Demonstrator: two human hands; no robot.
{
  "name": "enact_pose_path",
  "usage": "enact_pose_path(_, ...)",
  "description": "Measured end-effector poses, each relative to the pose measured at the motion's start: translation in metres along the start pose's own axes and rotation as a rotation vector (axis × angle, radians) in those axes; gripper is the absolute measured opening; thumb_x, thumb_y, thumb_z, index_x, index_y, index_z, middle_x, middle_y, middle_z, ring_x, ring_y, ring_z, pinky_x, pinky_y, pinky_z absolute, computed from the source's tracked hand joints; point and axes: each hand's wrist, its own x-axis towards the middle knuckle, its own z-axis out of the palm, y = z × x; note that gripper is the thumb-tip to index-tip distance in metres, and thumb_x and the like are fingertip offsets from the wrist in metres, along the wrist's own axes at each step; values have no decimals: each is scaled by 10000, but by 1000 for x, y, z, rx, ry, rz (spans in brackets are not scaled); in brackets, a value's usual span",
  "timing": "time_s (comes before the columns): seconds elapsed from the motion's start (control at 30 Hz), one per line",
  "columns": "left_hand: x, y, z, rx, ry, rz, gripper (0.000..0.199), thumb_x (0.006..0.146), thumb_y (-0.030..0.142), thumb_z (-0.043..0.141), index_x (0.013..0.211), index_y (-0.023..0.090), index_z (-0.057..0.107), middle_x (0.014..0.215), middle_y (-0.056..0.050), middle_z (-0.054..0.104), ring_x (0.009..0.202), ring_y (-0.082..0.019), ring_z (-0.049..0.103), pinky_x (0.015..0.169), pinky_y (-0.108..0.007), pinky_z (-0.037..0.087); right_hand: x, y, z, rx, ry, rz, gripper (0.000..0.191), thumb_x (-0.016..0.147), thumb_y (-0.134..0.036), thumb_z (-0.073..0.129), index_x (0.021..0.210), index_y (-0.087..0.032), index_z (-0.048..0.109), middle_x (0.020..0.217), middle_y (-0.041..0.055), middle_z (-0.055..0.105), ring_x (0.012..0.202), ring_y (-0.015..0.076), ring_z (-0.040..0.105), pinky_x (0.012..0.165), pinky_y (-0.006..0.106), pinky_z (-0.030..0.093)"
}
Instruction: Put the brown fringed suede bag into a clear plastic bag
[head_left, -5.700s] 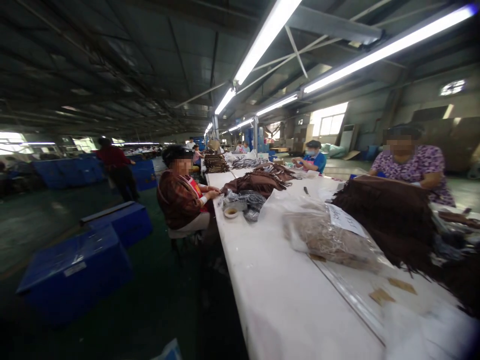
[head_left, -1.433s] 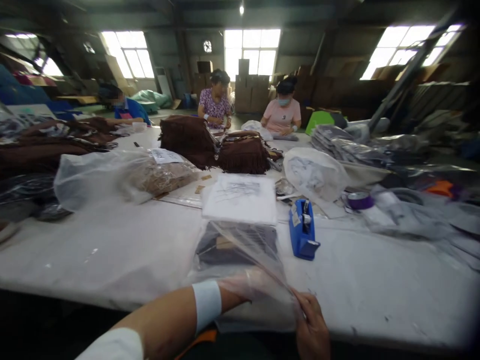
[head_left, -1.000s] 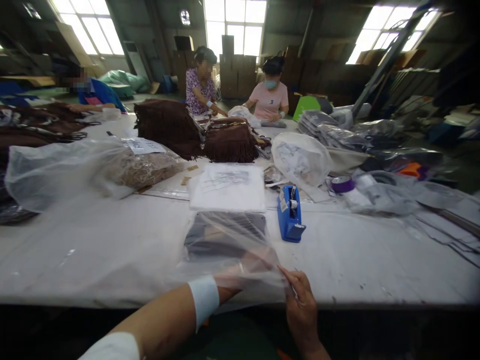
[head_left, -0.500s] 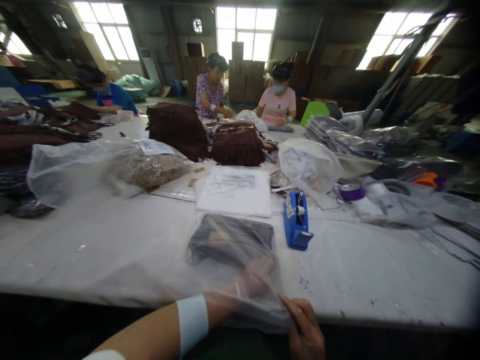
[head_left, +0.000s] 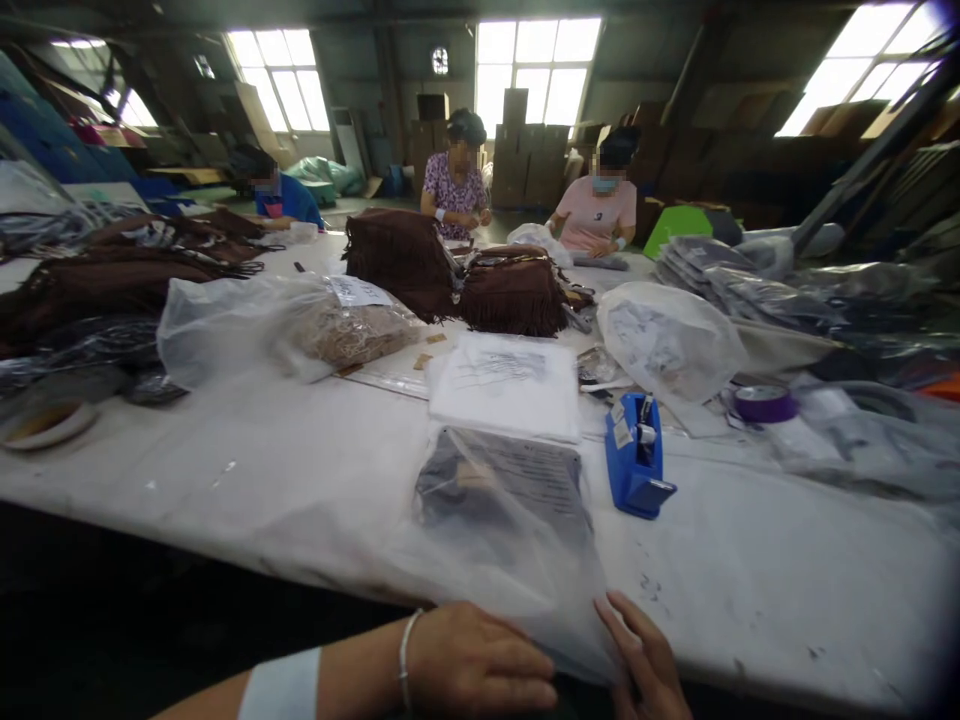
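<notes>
A dark grey flat item (head_left: 502,490) lies inside a clear plastic bag (head_left: 525,585) on the table before me. Printed lines and a small tan patch show through the film. My left hand (head_left: 480,655), a bracelet at its wrist, is outside the bag by its near end, fingers stretched out side by side with nothing visible in them. At the bag's near right corner, my right hand (head_left: 645,650) has its fingers on the film and grips the edge; its thumb is hidden. A blue tape dispenser (head_left: 636,460) stands right of the bag.
Behind the bag lies a stack of white plastic bags (head_left: 506,390). Brown fringed bags (head_left: 514,290) are piled farther back. Purple tape (head_left: 765,404) and loose plastic lie right, a filled clear bag (head_left: 352,330) left. Several people work across the table (head_left: 262,470).
My left hand has come out of the bag towards me. The right hand stays at the bag's corner. The view has turned left, showing a round dish at the left.
</notes>
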Motion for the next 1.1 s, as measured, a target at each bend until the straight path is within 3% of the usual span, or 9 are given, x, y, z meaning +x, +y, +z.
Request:
enact_pose_path(0.07, -31, 4, -27, 70, -1, 75, 310, 906, 193, 473, 1193, 109, 555, 1140, -80, 655, 1101, -139, 577, 1035, -239, 424, 8, -8, 2, 60, -37, 14, 584, 798, -29, 345, 1345, -216, 423, 1416, 81, 367, 1273, 236, 403, 1039, 369, 385)
enact_pose_path(0.17, -67, -8, -44, 335, -23, -240, 465, 880, 148, 502, 1339, 152, 426, 1355, -91, 493, 1307, -249, 377, 1097, -460, 336, 17, -13, 5, 96, -58, 33, 647, 747, -11, 327, 1356, -212, 409, 1474, 80, 284, 1316, 269, 342, 1057, 439, 357)
enact_pose_path(0.3, -107, -33, -33, 456, 22, -597, 527, 854, 5, 333, 1340, 188, 424, 1284, -89, 557, 1198, -201, 509, 978, -395, 480, 25, 0, -1, 92, -125, -75, 684, 751, -6, 271, 1379, -255, 382, 1420, 39, 402, 1300, 245, 379, 1068, 468, 330)
enact_pose_path(0.43, -135, -38, -25, 393, -36, -535, 610, 826, -38, 314, 1370, 228, 380, 1366, -60, 483, 1271, -180, 434, 1040, -387, 424, 31, 15, -12, 103, -285, -247, 603, 826, -53, 278, 1373, -281, 390, 1363, 12, 479, 1262, 196, 436, 1057, 399, 358)
enact_pose_path(0.6, -130, -40, -12, 158, -341, -498, 769, 723, -47, 376, 1428, 238, 260, 1474, -23, 310, 1355, -179, 294, 1128, -413, 276, 40, 34, -2, 146, -533, -131, 540, 856, -149, 284, 1355, -315, 407, 1388, 9, 434, 1289, 219, 393, 1030, 444, 388)
enact_pose_path(0.8, -110, -58, 9, 99, -349, -636, 824, 664, -44, 403, 1430, 223, 257, 1491, -56, 255, 1359, -214, 282, 1113, -444, 284, 50, 59, -6, 60, -595, -64, 565, 834, -181, 361, 1384, -309, 341, 1428, 55, 348, 1306, 281, 337, 996, 518, 403)
enact_pose_path(0.97, -110, -58, 7, 104, -324, -544, 848, 681, 10, 475, 1445, 270, 212, 1486, -40, 254, 1334, -243, 330, 1077, -437, 340, 95, 16, -50, -2, -831, -66, 464, 842, -402, 541, 1293, -300, 503, 1269, 91, 551, 1157, 309, 526, 925, 498, 485)
enact_pose_path(1.03, -112, -62, 9, 160, -296, -500, 817, 726, 47, 495, 1449, 282, 195, 1478, -29, 272, 1321, -236, 356, 1063, -402, 363, 134, -12, -48, -17, -714, 26, 490, 851, -499, 509, 1289, -280, 511, 1252, 87, 573, 1180, 305, 512, 964, 503, 456)
enact_pose_path(1.1, -117, -69, 14, 251, -278, -425, 758, 781, 109, 509, 1451, 277, 194, 1462, -29, 304, 1298, -220, 396, 1042, -348, 390, 172, -31, -27, -33, -485, 97, 524, 907, -443, 431, 1397, -279, 343, 1422, 67, 392, 1330, 286, 317, 1055, 520, 348)
